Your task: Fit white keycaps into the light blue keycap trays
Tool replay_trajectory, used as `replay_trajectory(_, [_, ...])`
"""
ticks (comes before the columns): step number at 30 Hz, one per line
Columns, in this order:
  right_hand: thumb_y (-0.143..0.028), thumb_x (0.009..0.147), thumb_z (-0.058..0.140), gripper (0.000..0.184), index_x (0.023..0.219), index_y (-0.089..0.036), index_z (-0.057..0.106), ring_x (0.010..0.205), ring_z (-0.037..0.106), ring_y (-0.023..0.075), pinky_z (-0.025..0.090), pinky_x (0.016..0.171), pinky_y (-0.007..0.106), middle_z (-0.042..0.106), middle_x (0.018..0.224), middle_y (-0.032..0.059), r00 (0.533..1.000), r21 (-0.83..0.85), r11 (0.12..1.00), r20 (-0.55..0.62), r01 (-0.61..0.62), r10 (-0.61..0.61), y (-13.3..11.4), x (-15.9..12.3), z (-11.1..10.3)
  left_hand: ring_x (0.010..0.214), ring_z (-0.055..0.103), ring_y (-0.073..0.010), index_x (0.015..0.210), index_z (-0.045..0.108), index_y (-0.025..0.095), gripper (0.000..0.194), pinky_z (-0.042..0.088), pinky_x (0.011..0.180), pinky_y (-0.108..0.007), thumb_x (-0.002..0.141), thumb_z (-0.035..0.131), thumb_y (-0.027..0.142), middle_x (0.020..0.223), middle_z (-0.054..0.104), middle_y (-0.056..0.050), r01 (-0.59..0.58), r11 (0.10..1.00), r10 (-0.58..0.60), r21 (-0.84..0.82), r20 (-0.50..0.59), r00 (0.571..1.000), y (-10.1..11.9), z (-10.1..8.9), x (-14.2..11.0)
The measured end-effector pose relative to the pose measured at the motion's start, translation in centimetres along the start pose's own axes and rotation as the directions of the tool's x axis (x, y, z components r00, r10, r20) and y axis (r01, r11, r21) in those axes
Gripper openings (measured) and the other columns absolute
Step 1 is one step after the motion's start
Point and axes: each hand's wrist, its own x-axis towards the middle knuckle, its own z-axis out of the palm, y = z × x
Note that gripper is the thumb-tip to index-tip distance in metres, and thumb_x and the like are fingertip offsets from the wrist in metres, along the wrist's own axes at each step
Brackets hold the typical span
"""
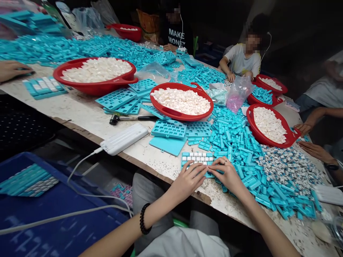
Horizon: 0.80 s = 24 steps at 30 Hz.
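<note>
A teal plastic frame (194,156), partly filled with white keycaps, lies near the table's front edge. My left hand (187,180) rests on its near left side with fingers bent, pressing down on the caps. My right hand (227,174), a ring on one finger, presses on its near right side with fingers curled. Neither hand grips anything that I can make out. Empty teal frames (169,129) lie just beyond, and a big heap of small teal pieces (235,142) spreads to the right.
Red basins of white keycaps (182,101) (95,71) (269,125) stand on the table. A small hammer (125,118) and a white power bank (124,138) lie left. A blue crate (53,203) holds filled frames. Other people's hands (316,150) work at right; two people sit at the far side.
</note>
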Motion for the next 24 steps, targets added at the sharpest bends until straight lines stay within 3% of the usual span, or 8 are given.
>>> replay_trajectory(8, [-0.020,0.097,0.059,0.022,0.112,-0.027,0.074,0.087,0.059,0.0227,0.052,0.079,0.039,0.066,0.092,0.0060,0.998,-0.114,0.992,0.024,0.057,-0.054,-0.4,-0.7,0.4,0.118,0.062,-0.0255,0.130,0.058,0.016,0.030,0.040,0.110,-0.051,0.101,0.052,0.024,0.123,0.070,-0.011,-0.016,1.000,0.016,0.010,0.044,0.999,-0.1,0.4,-0.1])
replay_trajectory(13, [-0.014,0.098,0.052,0.028,0.119,-0.021,0.070,0.088,0.056,0.0245,0.051,0.076,0.040,0.066,0.094,0.0087,0.992,-0.255,0.959,0.064,0.120,-0.107,-1.1,-1.6,0.5,0.120,0.061,-0.0236,0.128,0.060,0.018,0.028,0.034,0.115,-0.050,0.102,0.049,0.022,0.124,0.070,-0.008,-0.012,1.000,0.013,-0.009,0.082,0.997,-0.1,0.2,0.1])
replay_trajectory(18, [-0.010,0.095,0.053,0.030,0.120,-0.019,0.067,0.093,0.056,0.0274,0.050,0.076,0.042,0.067,0.101,0.0113,0.986,-0.367,0.917,0.104,0.157,-0.127,-1.5,-2.0,0.7,0.120,0.062,-0.0235,0.126,0.062,0.018,0.027,0.036,0.113,-0.049,0.102,0.050,0.022,0.123,0.071,-0.009,-0.014,0.999,0.016,-0.031,0.075,0.997,-0.1,0.1,0.1])
replay_trajectory(24, [-0.006,0.092,0.052,0.042,0.129,-0.023,0.062,0.098,0.058,0.0279,0.052,0.081,0.044,0.065,0.107,0.0105,0.991,-0.275,0.956,0.116,0.102,-0.073,-1.7,-1.8,0.0,0.119,0.063,-0.0235,0.132,0.057,0.018,0.034,0.041,0.111,-0.047,0.099,0.055,0.023,0.124,0.070,-0.011,0.012,0.998,-0.014,-0.069,-0.020,1.000,-0.1,0.3,-0.1])
